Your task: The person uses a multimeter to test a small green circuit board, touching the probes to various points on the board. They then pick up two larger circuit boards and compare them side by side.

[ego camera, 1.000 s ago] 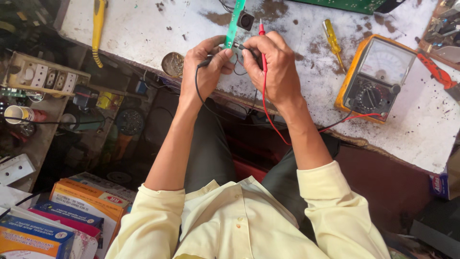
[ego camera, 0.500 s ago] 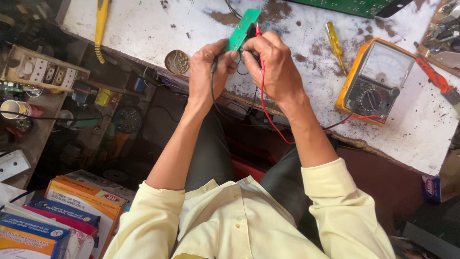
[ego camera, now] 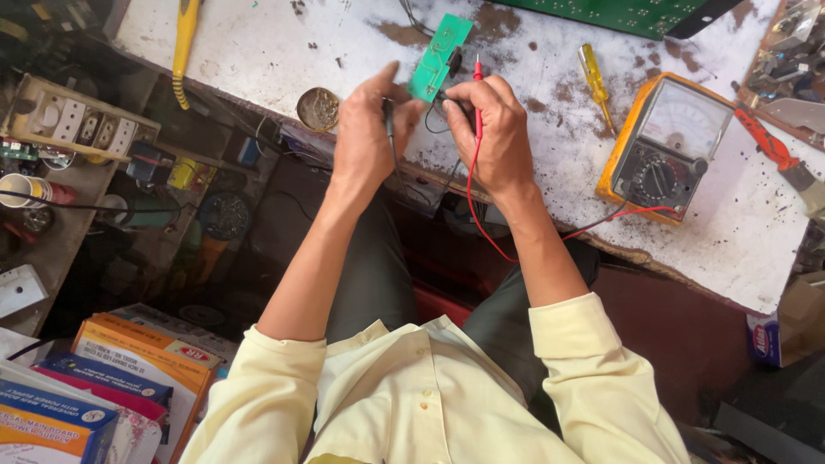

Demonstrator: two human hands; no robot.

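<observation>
A small green circuit board (ego camera: 439, 56) is held upright over the white worn workbench (ego camera: 258, 51). My left hand (ego camera: 365, 142) pinches its lower edge and also grips a black probe with a black lead. My right hand (ego camera: 491, 133) holds a red probe (ego camera: 477, 82) whose tip points up beside the board. The red lead (ego camera: 516, 249) loops down and runs right to an orange analog multimeter (ego camera: 666, 146) lying on the bench.
A yellow-handled screwdriver (ego camera: 595, 77) lies left of the meter. A round tin (ego camera: 318, 107) sits near the bench's front edge. A yellow tool (ego camera: 185, 43) lies far left. A switch panel (ego camera: 77, 125) and stacked boxes (ego camera: 94, 387) sit at left. A large green board (ego camera: 619, 13) lies at the back.
The green board has tilted more upright and shifted slightly right. Both hands have moved with it, and the red probe tip now stands beside the board.
</observation>
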